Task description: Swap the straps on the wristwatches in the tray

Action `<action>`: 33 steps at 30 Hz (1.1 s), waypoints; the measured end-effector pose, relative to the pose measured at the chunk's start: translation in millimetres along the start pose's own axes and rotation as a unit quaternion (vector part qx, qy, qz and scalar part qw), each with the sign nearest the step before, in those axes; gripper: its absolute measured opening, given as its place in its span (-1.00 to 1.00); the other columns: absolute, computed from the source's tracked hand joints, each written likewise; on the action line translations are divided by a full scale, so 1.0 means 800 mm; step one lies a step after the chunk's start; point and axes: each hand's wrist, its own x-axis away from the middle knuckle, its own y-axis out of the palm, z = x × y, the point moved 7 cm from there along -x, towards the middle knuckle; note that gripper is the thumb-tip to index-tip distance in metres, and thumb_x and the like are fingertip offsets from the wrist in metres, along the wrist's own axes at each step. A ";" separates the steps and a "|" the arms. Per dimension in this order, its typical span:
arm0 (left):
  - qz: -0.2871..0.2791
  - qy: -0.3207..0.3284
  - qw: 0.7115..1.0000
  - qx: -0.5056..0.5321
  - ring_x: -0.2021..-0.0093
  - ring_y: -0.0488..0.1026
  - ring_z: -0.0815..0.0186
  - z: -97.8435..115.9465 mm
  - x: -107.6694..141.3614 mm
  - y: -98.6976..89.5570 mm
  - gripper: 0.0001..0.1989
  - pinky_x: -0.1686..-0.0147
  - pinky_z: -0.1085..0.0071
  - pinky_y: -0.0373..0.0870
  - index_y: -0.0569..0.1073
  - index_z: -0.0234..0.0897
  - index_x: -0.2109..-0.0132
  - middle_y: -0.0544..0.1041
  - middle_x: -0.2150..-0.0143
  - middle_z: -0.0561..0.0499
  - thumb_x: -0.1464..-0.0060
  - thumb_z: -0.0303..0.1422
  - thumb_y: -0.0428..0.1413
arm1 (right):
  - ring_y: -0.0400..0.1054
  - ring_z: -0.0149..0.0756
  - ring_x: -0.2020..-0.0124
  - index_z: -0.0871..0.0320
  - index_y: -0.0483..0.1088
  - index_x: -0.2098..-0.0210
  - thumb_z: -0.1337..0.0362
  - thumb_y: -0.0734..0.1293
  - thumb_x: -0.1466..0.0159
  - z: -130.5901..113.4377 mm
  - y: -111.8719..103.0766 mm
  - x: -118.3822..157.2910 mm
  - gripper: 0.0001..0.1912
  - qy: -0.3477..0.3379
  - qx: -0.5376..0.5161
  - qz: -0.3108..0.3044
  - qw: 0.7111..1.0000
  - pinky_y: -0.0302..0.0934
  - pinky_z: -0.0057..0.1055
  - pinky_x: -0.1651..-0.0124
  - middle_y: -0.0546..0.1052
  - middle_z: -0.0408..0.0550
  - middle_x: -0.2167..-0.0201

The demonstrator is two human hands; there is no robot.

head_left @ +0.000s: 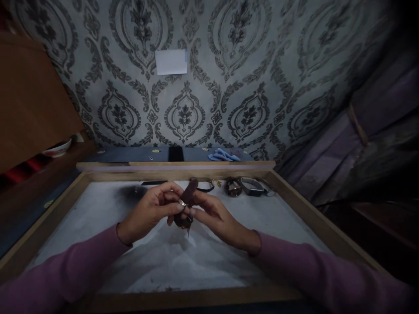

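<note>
A wristwatch with a dark brown strap (190, 192) is held up over the wood-framed tray (131, 270) by both hands. My left hand (157, 206) pinches the strap near its silver buckle (182, 203), thumb on top. From the other side, my right hand (216, 216) grips the same strap with thumb and fingers. One strap end sticks up between the hands. The watch's case (183, 221) hangs below the fingers, partly covered by them, so its dial cannot be made out.
Along the tray's far side lie a dark strap (153, 183), a thin-banded watch (207, 187), a gold-coloured piece (216, 183), a brown watch (233, 187) and a grey-banded watch (253, 187). Behind the rim are a black phone-like object (176, 153) and a blue cloth (224, 155).
</note>
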 end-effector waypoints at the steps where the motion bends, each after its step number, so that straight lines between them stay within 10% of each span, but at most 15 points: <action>1: 0.003 0.005 1.000 -0.004 0.50 0.43 0.40 0.002 0.000 -0.001 -0.87 0.57 0.55 0.21 0.37 -0.30 0.23 0.51 0.47 0.05 -0.10 -0.38 0.17 | 0.37 -0.27 0.24 0.20 0.39 0.12 0.14 0.32 -0.29 0.000 0.002 -0.001 -0.73 0.003 -0.036 -0.002 0.999 0.33 -0.32 0.19 0.47 -0.02 0.27; 23: 0.049 -0.033 0.997 0.056 0.48 0.43 0.39 -0.014 -0.002 -0.008 -0.91 0.51 0.51 0.30 0.48 -0.33 0.30 0.50 0.47 0.03 0.00 -0.40 0.19 | 0.43 -0.35 0.38 0.20 0.45 0.29 0.19 0.39 -0.23 0.000 -0.009 -0.007 -0.81 -0.021 0.006 0.026 0.999 0.35 -0.39 0.30 0.54 -0.07 0.40; 33: 0.050 -0.041 0.998 -0.009 0.50 0.42 0.40 -0.021 -0.003 -0.011 -0.93 0.52 0.52 0.22 0.43 -0.33 0.33 0.50 0.51 0.04 0.00 -0.43 0.16 | 0.30 -0.35 0.38 0.16 0.40 0.42 0.23 0.32 -0.29 -0.021 -0.012 0.001 -0.82 -0.121 0.184 0.093 0.971 0.21 -0.38 0.28 0.41 -0.11 0.45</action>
